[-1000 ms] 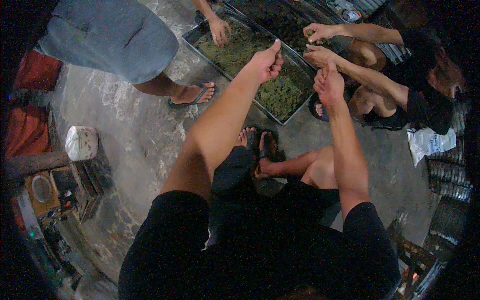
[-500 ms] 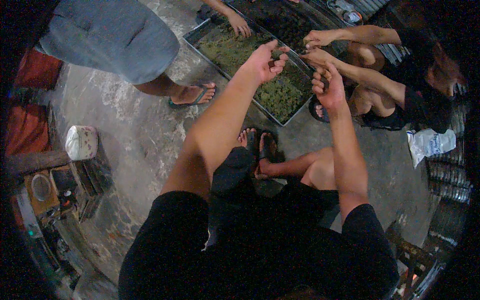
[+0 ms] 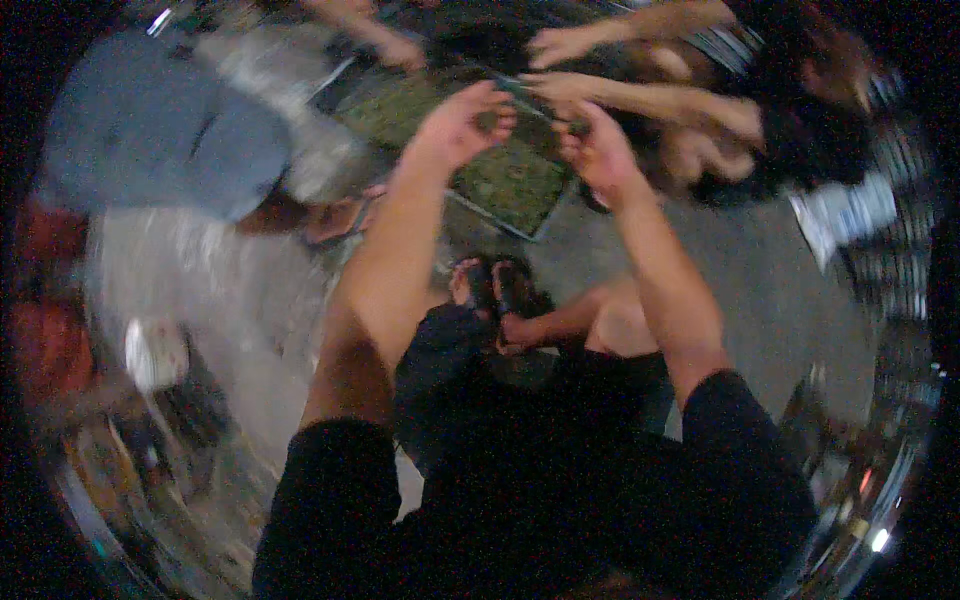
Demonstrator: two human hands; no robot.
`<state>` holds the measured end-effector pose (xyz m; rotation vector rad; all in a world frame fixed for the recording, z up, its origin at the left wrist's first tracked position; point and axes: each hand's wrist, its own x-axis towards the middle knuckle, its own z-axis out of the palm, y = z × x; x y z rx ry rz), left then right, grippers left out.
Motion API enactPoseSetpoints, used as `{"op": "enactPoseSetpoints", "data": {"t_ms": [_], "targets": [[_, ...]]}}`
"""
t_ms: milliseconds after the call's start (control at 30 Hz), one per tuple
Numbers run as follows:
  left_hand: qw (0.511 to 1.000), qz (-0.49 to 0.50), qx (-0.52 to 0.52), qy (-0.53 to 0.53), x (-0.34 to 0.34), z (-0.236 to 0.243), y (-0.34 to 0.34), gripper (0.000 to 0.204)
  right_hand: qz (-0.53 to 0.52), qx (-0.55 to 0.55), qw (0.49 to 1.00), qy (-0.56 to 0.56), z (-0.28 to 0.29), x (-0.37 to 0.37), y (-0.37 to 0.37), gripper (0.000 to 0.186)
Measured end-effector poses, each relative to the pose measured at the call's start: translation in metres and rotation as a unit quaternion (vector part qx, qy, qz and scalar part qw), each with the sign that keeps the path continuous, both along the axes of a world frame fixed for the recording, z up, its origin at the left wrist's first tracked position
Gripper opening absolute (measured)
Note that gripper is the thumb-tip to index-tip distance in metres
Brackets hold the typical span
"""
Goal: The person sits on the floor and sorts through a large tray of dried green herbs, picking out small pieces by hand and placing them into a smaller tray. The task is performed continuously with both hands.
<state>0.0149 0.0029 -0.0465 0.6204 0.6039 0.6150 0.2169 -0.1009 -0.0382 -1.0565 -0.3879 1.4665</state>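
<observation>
My left hand (image 3: pixel 466 128) is raised above a shallow tray (image 3: pixel 487 212) with a thin pale rim. Its fingers curl inward, and a dark patch shows among them. My right hand (image 3: pixel 600 152) hovers over the tray's right side, fingers also curled round a dark patch. Motion blurs both, so what they hold, if anything, I cannot make out. Greenish-brown crumbly material (image 3: pixel 515 180) fills the tray below them. Close beyond my right hand reach the forearms (image 3: pixel 650 95) of another person crouching at the right.
At the left stands a person in a grey garment (image 3: pixel 160 130). Another hand (image 3: pixel 398 50) is over the tray's far end. A white plastic bag (image 3: pixel 848 215) lies at the right, a white round container (image 3: pixel 155 355) at the left. My sandalled feet (image 3: pixel 487 290) are just before the tray.
The view has swung and blurred, so the tray and people sit farther left and higher. My hands stay raised over the tray, fingers curled. The other hand at its far end has shifted.
</observation>
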Motion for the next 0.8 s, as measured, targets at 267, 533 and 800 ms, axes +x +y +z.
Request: {"op": "enactPoseSetpoints", "data": {"t_ms": [267, 533, 800], "targets": [[0.946, -0.107, 0.098, 0.291, 0.009, 0.004, -0.013, 0.028, -0.033, 0.016, 0.853, -0.520, -0.007, -0.024, 0.013, 0.046], [0.962, -0.123, 0.104, 0.220, 0.003, 0.005, -0.023, 0.020, 0.032, 0.197, 0.682, -0.703, -0.020, -0.041, 0.007, 0.035], [0.974, -0.061, 0.107, 0.192, 0.006, 0.016, -0.024, 0.021, 0.003, 0.252, 0.630, -0.735, 0.008, -0.045, -0.005, 0.037]]}}
